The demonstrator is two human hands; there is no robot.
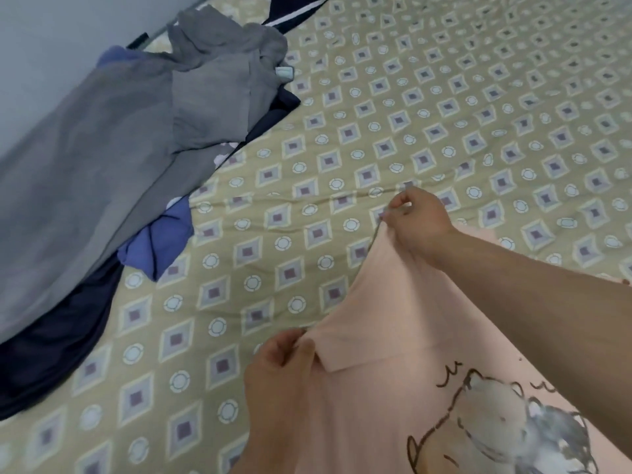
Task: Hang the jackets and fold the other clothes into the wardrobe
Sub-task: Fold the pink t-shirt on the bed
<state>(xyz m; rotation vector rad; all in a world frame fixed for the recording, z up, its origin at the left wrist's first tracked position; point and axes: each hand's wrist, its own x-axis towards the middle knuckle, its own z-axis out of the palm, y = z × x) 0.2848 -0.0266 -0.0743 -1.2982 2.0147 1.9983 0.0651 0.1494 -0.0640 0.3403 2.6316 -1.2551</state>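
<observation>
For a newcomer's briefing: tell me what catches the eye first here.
A pink shirt with an animal drawing fills the lower right, its edge pinched by the left hand below and the right hand above. At the left, a heap of grey clothes lies over dark and blue ones on the patterned bedspread.

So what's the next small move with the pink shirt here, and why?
Probably lower the pink shirt flat onto the patterned bedspread: left hand and right hand each pinch its edge, holding it stretched between them, so it looks ready to spread for folding.
</observation>
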